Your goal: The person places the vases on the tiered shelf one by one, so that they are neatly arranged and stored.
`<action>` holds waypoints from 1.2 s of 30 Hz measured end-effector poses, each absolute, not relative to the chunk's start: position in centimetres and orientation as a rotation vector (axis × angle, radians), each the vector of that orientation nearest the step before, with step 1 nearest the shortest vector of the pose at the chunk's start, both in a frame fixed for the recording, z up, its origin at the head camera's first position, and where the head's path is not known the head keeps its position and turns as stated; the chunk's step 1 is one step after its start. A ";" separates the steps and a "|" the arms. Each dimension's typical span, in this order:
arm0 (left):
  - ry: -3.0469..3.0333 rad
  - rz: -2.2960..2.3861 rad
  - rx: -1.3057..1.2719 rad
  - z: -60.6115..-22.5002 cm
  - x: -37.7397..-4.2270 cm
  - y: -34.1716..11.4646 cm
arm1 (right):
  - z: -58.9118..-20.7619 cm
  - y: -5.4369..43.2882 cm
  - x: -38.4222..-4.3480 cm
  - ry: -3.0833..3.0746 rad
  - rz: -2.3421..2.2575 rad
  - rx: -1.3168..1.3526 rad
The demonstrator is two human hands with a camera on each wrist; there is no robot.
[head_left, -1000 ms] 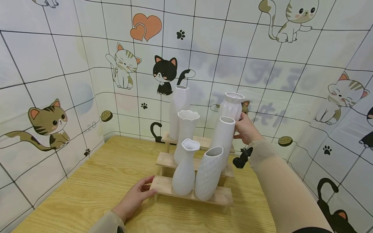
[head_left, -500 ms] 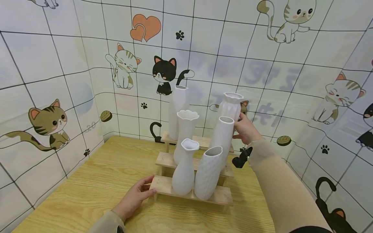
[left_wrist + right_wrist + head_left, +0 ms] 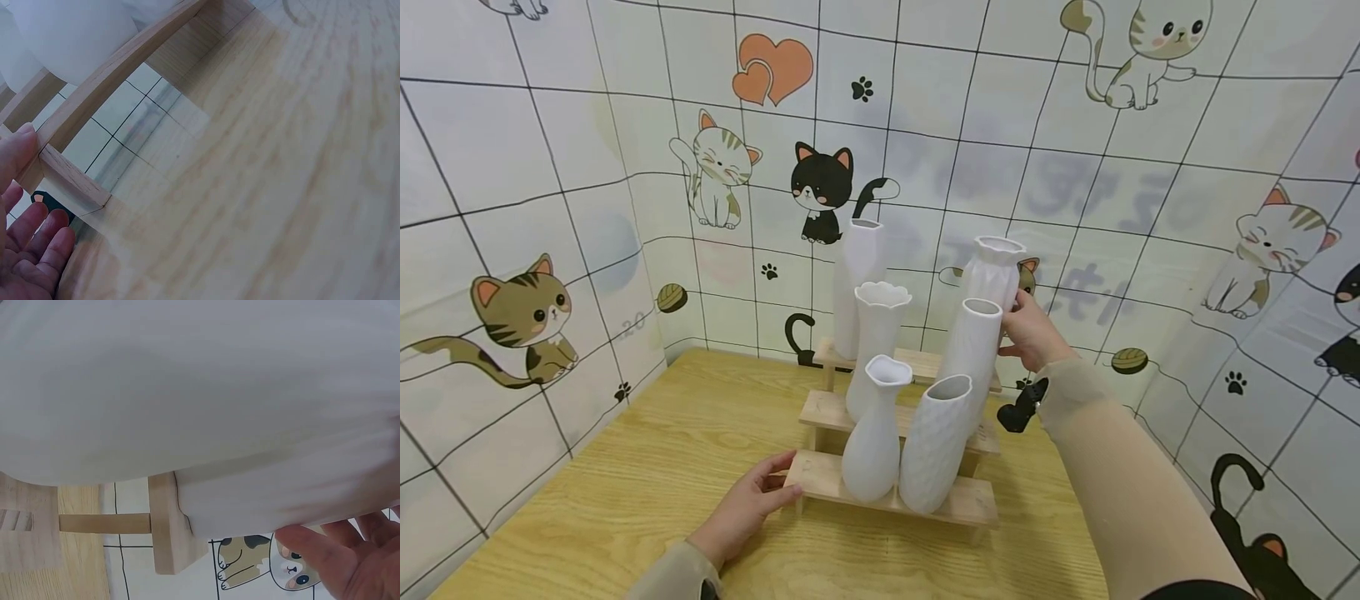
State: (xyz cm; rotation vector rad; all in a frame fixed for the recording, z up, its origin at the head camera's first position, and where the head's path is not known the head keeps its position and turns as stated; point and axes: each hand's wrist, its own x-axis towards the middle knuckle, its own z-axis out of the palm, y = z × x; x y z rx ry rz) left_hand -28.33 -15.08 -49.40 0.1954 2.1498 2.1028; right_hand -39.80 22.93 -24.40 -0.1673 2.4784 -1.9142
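A three-tier wooden stand (image 3: 977, 503) holds white vases, two on each step. My left hand (image 3: 745, 504) grips the left end of its lowest board; in the left wrist view the thumb lies on the board (image 3: 119, 62) and the fingers curl below. My right hand (image 3: 1036, 332) holds the fluted, ruffle-rimmed vase (image 3: 992, 279) at the top right, its far fingers hidden. In front of that one stands a tall cylindrical vase (image 3: 973, 350). The lowest step bears a bulbous vase (image 3: 871, 458) and a diamond-textured one (image 3: 934, 450).
A scallop-rimmed vase (image 3: 880, 321) stands middle left, with a tall angular vase (image 3: 859, 275) behind it at the top left. Everything sits on a wood-grain table (image 3: 692, 425) in a corner of cat-printed walls (image 3: 925, 50) close behind the stand.
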 end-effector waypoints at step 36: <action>2.168 2.090 0.169 -49.4 -28.3 -15.1 | -25.1 25.0 -37.3 2.516 -1.826 -0.235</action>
